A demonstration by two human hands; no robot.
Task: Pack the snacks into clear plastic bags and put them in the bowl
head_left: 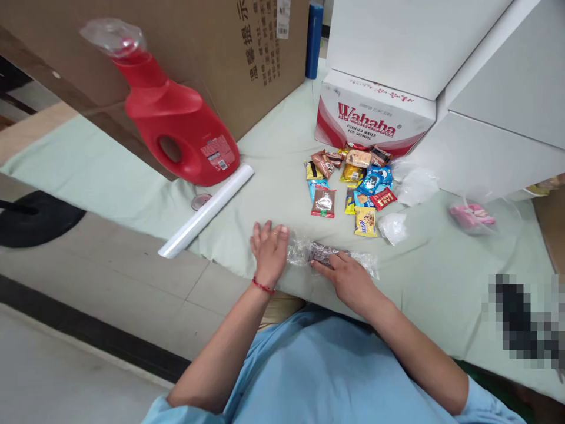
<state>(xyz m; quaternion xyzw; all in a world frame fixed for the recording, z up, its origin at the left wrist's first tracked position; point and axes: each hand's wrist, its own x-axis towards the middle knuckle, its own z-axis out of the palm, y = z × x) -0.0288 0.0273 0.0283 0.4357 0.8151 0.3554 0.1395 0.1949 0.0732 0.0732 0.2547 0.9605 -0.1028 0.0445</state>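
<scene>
A dark brown bar-shaped item [325,252] lies inside a long piece of clear plastic wrap [300,251] near the cloth's front edge. Resting by the wrap's left end, my left hand [270,252] has its fingers stretched and apart. My right hand [351,281] is on the item's right part, fingers over it and the thumb along its near side. Crumpled film [368,262] sticks out past those fingers. Beyond both hands is a pile of small packaged snacks, including a yellow packet [365,222], a brown packet [323,202] and a red packet [384,199].
Left of my hands lie a white roll [207,211] and a red jug [183,126] before a large cardboard box [212,53]. A Wahaha carton [375,115] stands behind the snacks. White bundles [415,184] and a pink bagged item [473,218] lie rightward on the green cloth [424,265].
</scene>
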